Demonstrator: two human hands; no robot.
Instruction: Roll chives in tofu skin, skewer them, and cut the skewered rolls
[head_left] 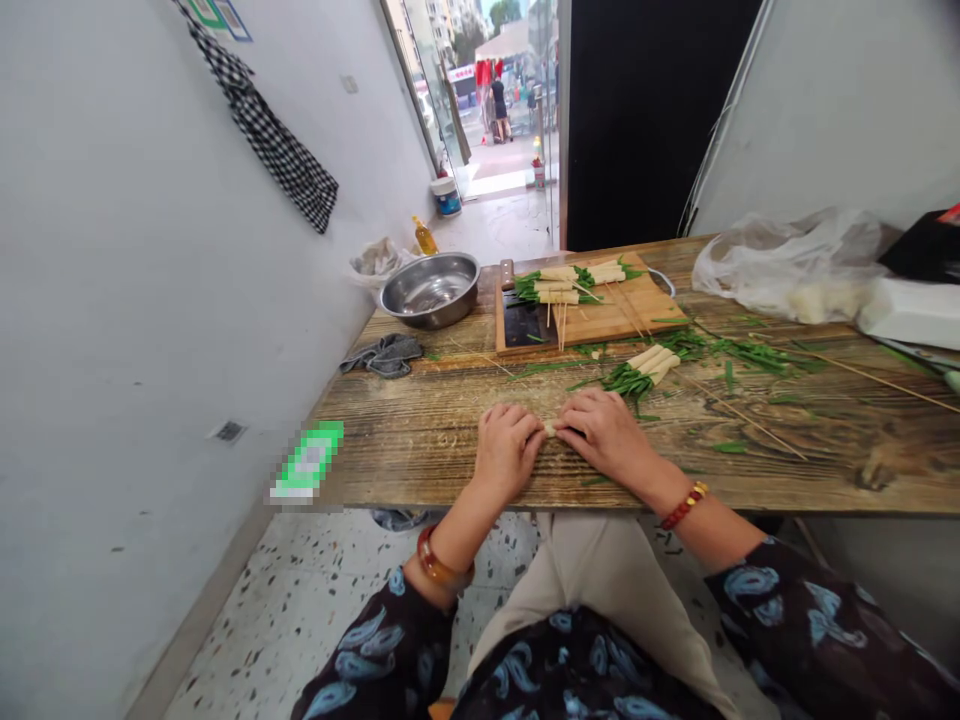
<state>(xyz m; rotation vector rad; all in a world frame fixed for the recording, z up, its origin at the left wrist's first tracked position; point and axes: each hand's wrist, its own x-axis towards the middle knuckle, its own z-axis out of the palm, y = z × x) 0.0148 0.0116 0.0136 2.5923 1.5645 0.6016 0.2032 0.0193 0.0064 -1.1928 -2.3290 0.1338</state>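
My left hand (506,450) and my right hand (606,432) meet on the wooden table near its front edge. Fingers of both are closed around the two ends of a small pale tofu-skin roll (550,430); most of it is hidden under them. Just beyond my right hand lies a skewered bunch of tofu-skin rolls (652,364) with green chives sticking out of the ends. More rolls of this kind (559,285) rest on the wooden cutting board (615,318), their thin sticks pointing towards me.
A steel basin (431,290) stands at the back left, with a grey cloth (384,355) before it. A cleaver (525,315) lies on the board. Loose chives (757,352) and bamboo skewers (739,412) are scattered rightward, near a plastic bag (795,265). A wall borders the left.
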